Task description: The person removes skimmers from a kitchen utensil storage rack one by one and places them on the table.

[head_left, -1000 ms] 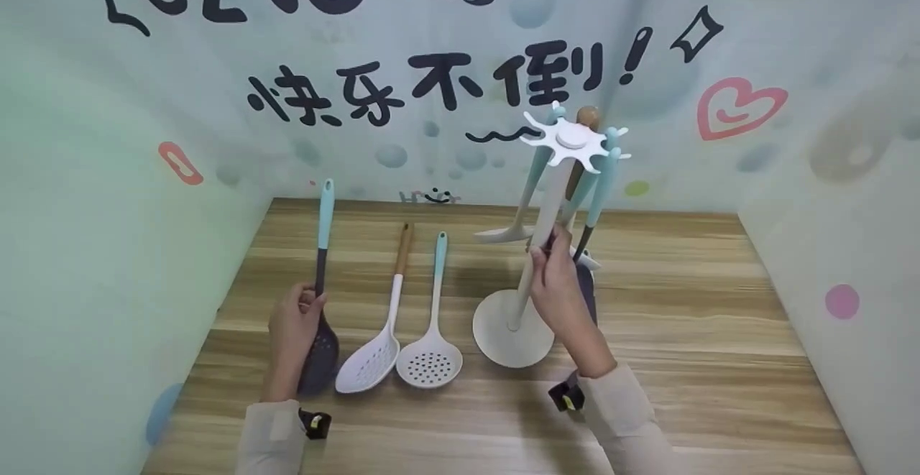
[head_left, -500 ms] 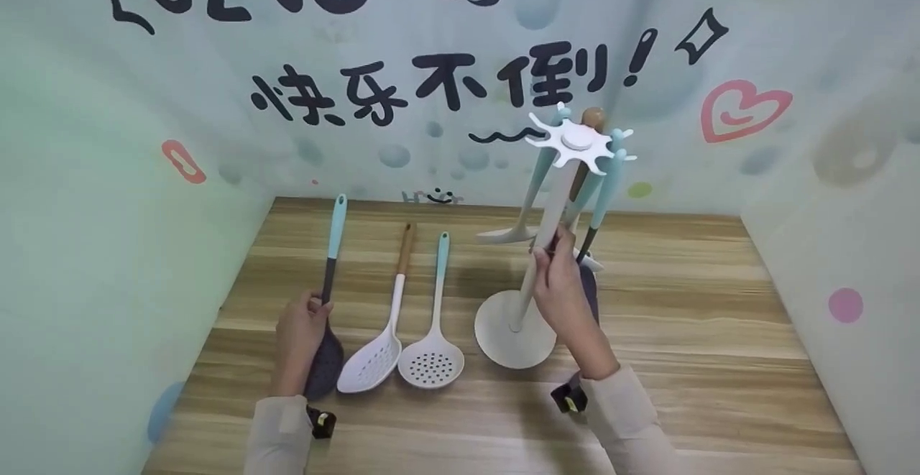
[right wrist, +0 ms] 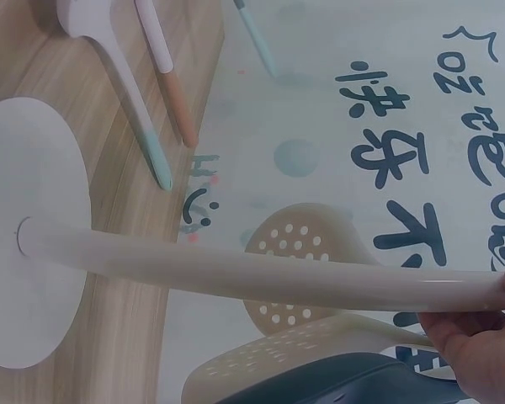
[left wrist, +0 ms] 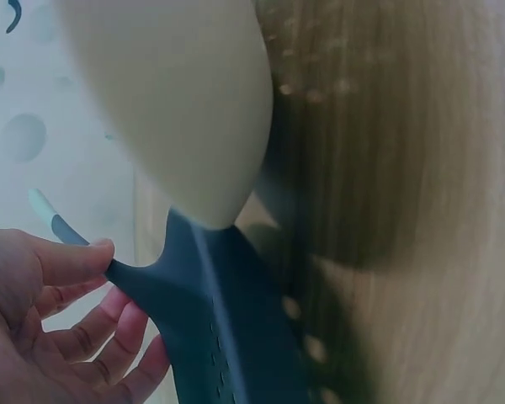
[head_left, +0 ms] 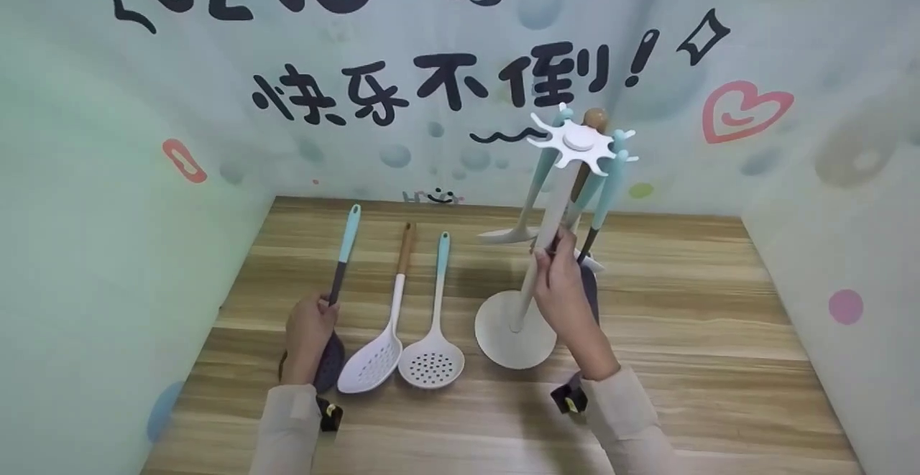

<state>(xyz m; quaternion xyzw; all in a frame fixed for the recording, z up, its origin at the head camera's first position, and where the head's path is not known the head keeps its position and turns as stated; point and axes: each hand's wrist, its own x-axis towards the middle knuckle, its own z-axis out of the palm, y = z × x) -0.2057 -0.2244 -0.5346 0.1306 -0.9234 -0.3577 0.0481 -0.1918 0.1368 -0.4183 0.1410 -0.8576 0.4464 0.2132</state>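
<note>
My left hand [head_left: 309,335] pinches the shaft of a dark slotted spoon [head_left: 348,241] with a light blue handle end. In the left wrist view, thumb and fingers grip that dark slotted spoon [left wrist: 227,320] at its neck; part of its head lies behind a pale spoon head [left wrist: 185,93]. My right hand [head_left: 562,281] holds the pole of a white utensil stand [head_left: 496,342], which has a round base and a hooked top. A white slotted spoon [head_left: 370,366] with a brown handle end and a white skimmer [head_left: 431,365] with a blue one lie between the hands.
Several utensils hang from the stand's hooks, among them a white ladle [head_left: 510,234] and a dark-headed one [head_left: 589,292], partly behind my right hand. All stand on a wooden table [head_left: 690,374] walled in by printed cloth [head_left: 805,259] at the back and sides.
My left hand has shifted slightly right. The dark slotted spoon's handle has come towards me and to the right, now leaning more. My right hand and the stand have stayed nearly still.
</note>
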